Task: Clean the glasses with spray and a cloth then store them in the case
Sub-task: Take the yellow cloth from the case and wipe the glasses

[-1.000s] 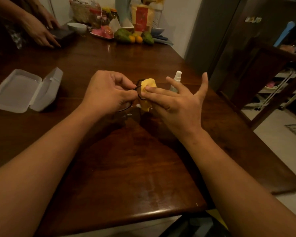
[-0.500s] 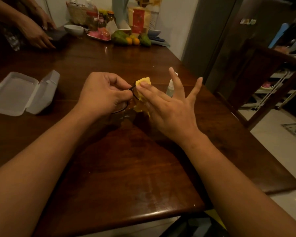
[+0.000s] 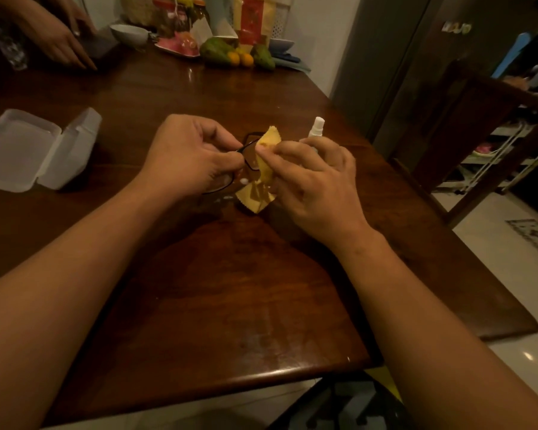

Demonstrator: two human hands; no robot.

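Observation:
My left hand [image 3: 188, 156] pinches the dark-rimmed glasses [image 3: 249, 150] by the frame, just above the table. My right hand [image 3: 314, 181] grips a yellow cloth [image 3: 263, 169] pressed around one lens, thumb on top; the cloth's loose end hangs down to the wood. A small white spray bottle [image 3: 316, 127] stands right behind my right hand, its lower part hidden by my fingers. The open translucent white case [image 3: 38, 150] lies at the left of the table, lid up, with nothing in it.
The dark wooden table [image 3: 224, 305] ends close to me and on the right. Another person's hands [image 3: 59, 35] rest on a dark object at the far left. Fruit [image 3: 230, 54], jars and a bowl [image 3: 129, 34] crowd the far end. A wooden chair [image 3: 466, 125] stands at right.
My right hand's fingers, spread wide before, have curled in around the cloth on the lens. My left hand keeps its hold on the frame.

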